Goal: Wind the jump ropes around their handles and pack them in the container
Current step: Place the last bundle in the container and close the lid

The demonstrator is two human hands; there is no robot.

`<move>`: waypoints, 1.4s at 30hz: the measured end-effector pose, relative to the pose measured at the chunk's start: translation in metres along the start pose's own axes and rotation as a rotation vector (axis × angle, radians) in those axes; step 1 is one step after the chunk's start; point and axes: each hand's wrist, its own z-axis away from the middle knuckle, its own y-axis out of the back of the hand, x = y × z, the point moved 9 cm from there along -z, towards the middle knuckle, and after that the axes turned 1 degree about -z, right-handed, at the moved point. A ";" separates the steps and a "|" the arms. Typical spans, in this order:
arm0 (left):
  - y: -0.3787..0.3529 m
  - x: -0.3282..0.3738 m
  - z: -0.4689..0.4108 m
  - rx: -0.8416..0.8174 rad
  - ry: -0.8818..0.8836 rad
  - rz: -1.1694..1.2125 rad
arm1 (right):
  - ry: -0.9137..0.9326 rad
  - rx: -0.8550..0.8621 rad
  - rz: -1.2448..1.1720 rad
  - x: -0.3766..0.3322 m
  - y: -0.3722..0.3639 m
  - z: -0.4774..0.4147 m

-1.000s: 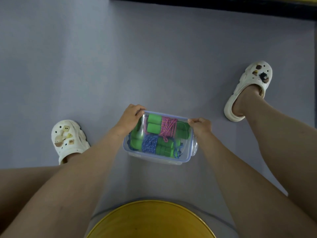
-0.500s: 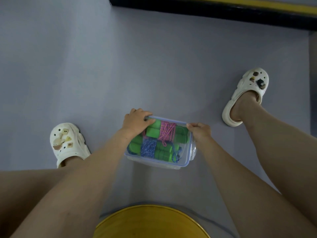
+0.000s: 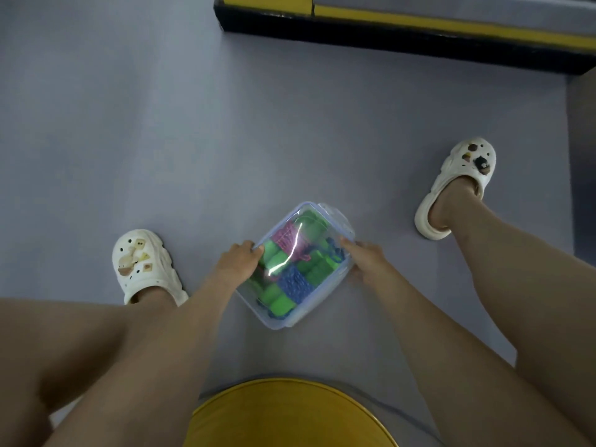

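A clear plastic container [image 3: 335, 217] with a pale blue rim lies on the grey floor, turned diagonally, its clear lid on top. Inside are wound jump ropes with green handles [image 3: 279, 303]: a pink rope [image 3: 285, 237] toward the far end and a blue rope [image 3: 295, 282] nearer me. My left hand [image 3: 237, 262] grips the container's left edge, fingers curled over the rim. My right hand [image 3: 366, 259] grips the right edge, thumb on the lid. A glare streak crosses the lid.
My two feet in white clogs, left [image 3: 143, 264] and right [image 3: 461, 185], stand either side of the container. A black and yellow ledge [image 3: 419, 30] runs along the far edge. A yellow round seat [image 3: 287, 414] is below me.
The container has been rotated from roughly crosswise to diagonal, its far end now pointing up and right. Both hands stayed on its edges. The view has also shifted.
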 end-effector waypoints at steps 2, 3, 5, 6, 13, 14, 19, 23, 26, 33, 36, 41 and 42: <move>-0.014 -0.001 0.014 -0.198 0.018 0.109 | 0.115 0.011 0.006 -0.009 -0.005 0.003; -0.024 -0.003 0.021 -0.307 0.045 0.141 | 0.152 0.025 0.027 -0.012 -0.005 0.003; -0.038 -0.003 0.033 -0.448 0.068 0.143 | 0.178 0.048 0.087 -0.015 -0.006 -0.002; -0.042 0.000 0.034 -0.462 0.052 0.153 | 0.177 0.053 0.103 -0.016 -0.006 -0.003; 0.016 0.050 -0.008 0.166 -0.126 0.720 | 0.185 0.109 0.085 -0.017 -0.010 -0.012; 0.025 0.055 -0.014 0.233 -0.132 0.720 | 0.178 0.112 0.072 -0.016 -0.011 -0.015; 0.035 0.055 -0.031 0.368 -0.053 0.748 | 0.248 0.140 0.117 -0.023 -0.007 -0.024; 0.028 0.047 -0.033 0.380 0.005 0.901 | 0.244 0.123 0.083 -0.024 -0.006 -0.027; 0.026 0.048 -0.035 0.337 0.013 0.921 | 0.224 0.115 0.095 -0.023 -0.006 -0.030; 0.030 0.051 -0.042 0.330 -0.015 0.824 | 0.184 0.159 0.093 -0.018 -0.004 -0.033; 0.035 0.055 -0.041 0.315 -0.029 0.739 | 0.165 0.179 0.063 -0.015 -0.003 -0.033; 0.047 0.071 -0.031 0.416 -0.151 0.377 | 0.150 0.157 0.021 -0.014 -0.006 -0.035; 0.050 0.082 -0.025 0.485 -0.225 0.214 | 0.158 0.156 0.028 -0.015 -0.006 -0.034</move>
